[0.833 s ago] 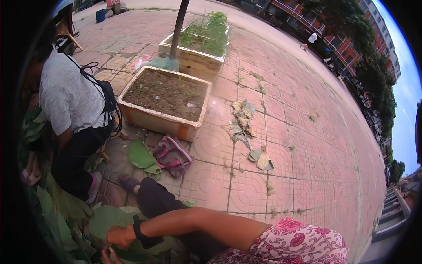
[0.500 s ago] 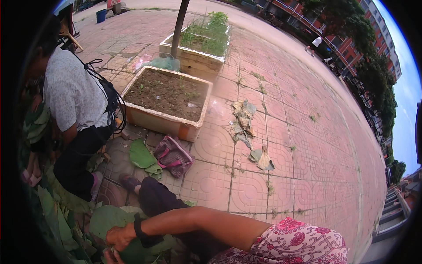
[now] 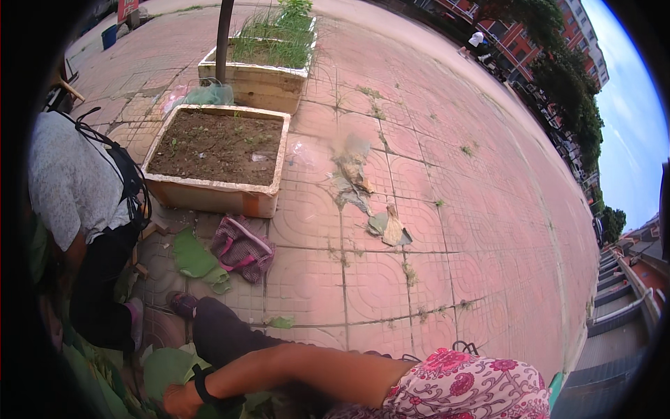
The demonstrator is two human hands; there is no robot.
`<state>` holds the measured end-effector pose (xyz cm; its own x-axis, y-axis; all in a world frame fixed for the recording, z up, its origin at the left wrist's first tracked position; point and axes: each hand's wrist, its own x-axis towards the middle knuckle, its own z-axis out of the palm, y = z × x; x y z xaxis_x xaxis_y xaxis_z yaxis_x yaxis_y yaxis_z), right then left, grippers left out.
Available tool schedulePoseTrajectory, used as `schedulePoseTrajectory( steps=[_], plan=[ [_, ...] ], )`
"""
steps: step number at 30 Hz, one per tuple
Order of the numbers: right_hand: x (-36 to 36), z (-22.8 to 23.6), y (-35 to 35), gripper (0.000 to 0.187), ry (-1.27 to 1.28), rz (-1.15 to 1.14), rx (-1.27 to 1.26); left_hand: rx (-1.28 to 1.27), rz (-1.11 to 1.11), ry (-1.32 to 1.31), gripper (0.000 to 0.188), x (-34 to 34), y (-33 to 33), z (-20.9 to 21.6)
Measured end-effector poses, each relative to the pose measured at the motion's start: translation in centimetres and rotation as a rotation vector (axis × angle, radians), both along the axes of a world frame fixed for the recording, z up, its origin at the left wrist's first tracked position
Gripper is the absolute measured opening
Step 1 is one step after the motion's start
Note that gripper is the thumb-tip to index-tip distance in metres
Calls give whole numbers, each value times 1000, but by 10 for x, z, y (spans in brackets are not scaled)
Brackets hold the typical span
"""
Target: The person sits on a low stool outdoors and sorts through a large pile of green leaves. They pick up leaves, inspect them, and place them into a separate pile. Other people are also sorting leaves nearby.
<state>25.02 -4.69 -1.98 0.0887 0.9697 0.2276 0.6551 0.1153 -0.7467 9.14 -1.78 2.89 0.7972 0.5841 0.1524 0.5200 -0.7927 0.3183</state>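
Observation:
My right hand (image 3: 183, 400) is at the lower left, its arm reaching in from the floral sleeve with a black band at the wrist. Its fingers look curled closed at the lower edge of a large green leaf (image 3: 166, 370); the fingertips are hidden. More green leaves (image 3: 98, 370) lie in a heap around it, beside my dark trouser leg. My left hand does not show.
A person in a pale patterned shirt (image 3: 63, 167) sits at the left. Ahead stand a soil-filled planter box (image 3: 209, 192) and another with grass (image 3: 255, 87). A purple checked bag (image 3: 243, 251), a green leaf (image 3: 192, 257) and dried leaves (image 3: 391, 227) lie on the pink paving.
The view has shifted, so the planters, bag and seated person appear further left. My right hand is lower in the picture. Fingers of my left hand, seen below it earlier, have left the view.

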Motion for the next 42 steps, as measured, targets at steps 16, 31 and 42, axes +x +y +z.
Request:
schedulePoseTrajectory(
  steps=[16,31,42],
  plan=[
    [3,0,3,27,-114,-36,-49,304,121,319,30,-1,16,-25],
    [-12,45,-22,18,-83,227,-54,-311,267,-173,19,-22,-11,-1],
    [-42,58,-18,21,-24,232,-108,-311,354,-298,22,-53,-8,-14]
  ],
)
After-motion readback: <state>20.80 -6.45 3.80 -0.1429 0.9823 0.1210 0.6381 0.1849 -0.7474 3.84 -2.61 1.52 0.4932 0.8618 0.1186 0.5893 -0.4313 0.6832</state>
